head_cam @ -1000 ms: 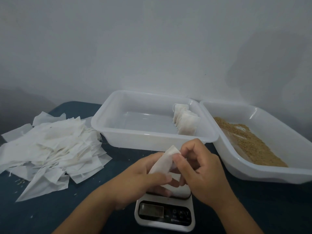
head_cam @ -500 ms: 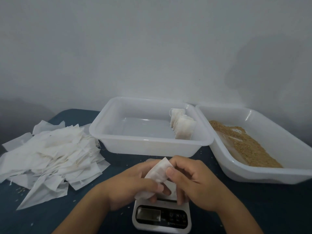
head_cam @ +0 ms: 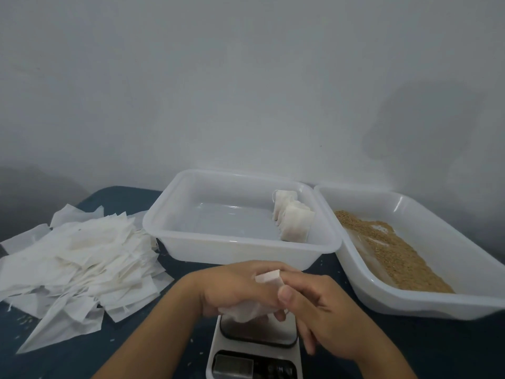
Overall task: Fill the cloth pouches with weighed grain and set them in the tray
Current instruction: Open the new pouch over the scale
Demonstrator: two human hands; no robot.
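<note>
My left hand (head_cam: 235, 288) grips a white cloth pouch (head_cam: 269, 279) just above the small white kitchen scale (head_cam: 257, 348) at the front. The pouch's top corner sticks up between both hands and its lower part bulges out under my left palm. My right hand (head_cam: 325, 313) pinches the pouch's upper edge with the thumb, its other fingers pointing down over the scale. Behind the hands stands a white tray (head_cam: 240, 250) with filled pouches (head_cam: 293, 220) upright at its right end. To the right, a second white tray (head_cam: 426, 302) holds brown grain (head_cam: 393, 253).
A big loose heap of empty white pouches (head_cam: 79, 258) covers the left side of the dark blue table (head_cam: 437, 348). Stray grains lie on the cloth around it. A plain grey wall rises right behind both trays.
Both hands have lowered the pouch toward the scale and closed over it, so less of it shows. The camera has tilted up, so everything sits lower in view.
</note>
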